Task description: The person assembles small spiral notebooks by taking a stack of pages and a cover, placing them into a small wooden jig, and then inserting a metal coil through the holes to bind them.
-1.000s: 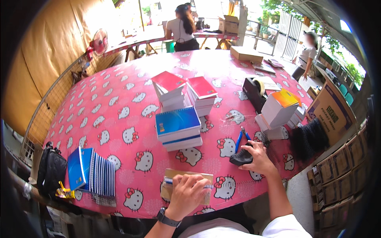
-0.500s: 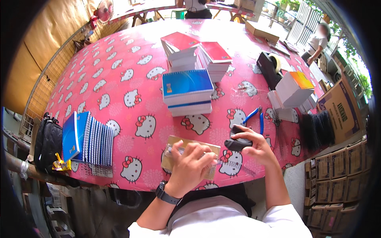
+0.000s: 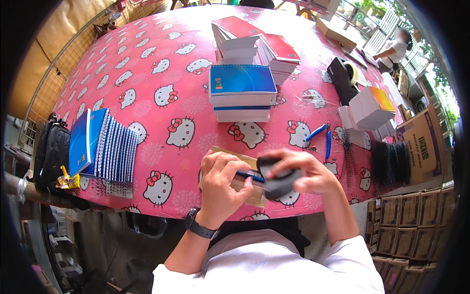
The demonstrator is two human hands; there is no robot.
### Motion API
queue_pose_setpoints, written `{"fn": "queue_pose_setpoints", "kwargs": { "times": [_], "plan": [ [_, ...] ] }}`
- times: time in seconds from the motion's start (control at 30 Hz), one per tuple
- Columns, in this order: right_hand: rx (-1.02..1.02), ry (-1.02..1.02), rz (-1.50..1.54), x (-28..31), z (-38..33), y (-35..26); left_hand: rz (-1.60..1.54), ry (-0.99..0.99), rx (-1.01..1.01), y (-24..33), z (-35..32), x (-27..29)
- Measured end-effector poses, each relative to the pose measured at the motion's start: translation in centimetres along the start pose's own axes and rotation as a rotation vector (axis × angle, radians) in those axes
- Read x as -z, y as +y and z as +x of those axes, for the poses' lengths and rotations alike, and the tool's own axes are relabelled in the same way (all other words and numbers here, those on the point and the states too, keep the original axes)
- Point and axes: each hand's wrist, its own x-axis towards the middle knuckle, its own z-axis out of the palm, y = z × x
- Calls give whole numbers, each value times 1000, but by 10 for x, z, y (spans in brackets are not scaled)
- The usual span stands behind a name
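Near the table's front edge lies a tan wooden board (image 3: 254,200). My left hand (image 3: 221,177) is closed over it, thumb and fingers gripping a narrow blue-edged piece (image 3: 248,175); most of that piece is hidden under the hand. My right hand (image 3: 309,172) is wrapped round a black handheld tool (image 3: 283,184), smeared by motion, so its exact kind cannot be made out. The tool's left end meets the right end of the blue-edged piece in the picture; contact cannot be told. Blue-handled pliers (image 3: 328,142) rest beyond my right hand.
Blue notebooks (image 3: 242,81) and red notebooks (image 3: 279,46) are stacked ahead. Spiral-bound blue notebooks (image 3: 103,147) stand at left beside a black bag (image 3: 51,147). At right are a tape dispenser (image 3: 342,81), paper stacks (image 3: 369,110), black spiral coils (image 3: 391,161) and a carton (image 3: 421,142). A person (image 3: 394,51) is far right.
My right hand has moved left with the black tool, bringing it over the board. The left hand's fingers have shifted, and the blue-edged piece now shows. The whole view has tilted slightly.
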Motion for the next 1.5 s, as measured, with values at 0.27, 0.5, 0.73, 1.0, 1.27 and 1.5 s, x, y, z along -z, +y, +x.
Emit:
{"fn": "queue_pose_setpoints", "kwargs": {
  "times": [0.27,0.5,0.73,1.0,1.27,1.5],
  "plan": [
    [-111,36,-231,-7,15,0,-146,261,302,-16,-17,9],
    [-162,55,-2,-4,22,7,-245,291,388,-9,-15,-1],
    [-99,29,-125,-9,42,14,-209,314,360,-11,-17,-2],
    [-252,150,-311,-12,62,10,-259,346,353,-14,-14,-4],
    [-233,164,-150,-13,58,28,-340,306,362,-15,-16,-1],
    [163,299,-879,-30,44,-27,-684,92,505,-41,-5,23]
  ]
}}
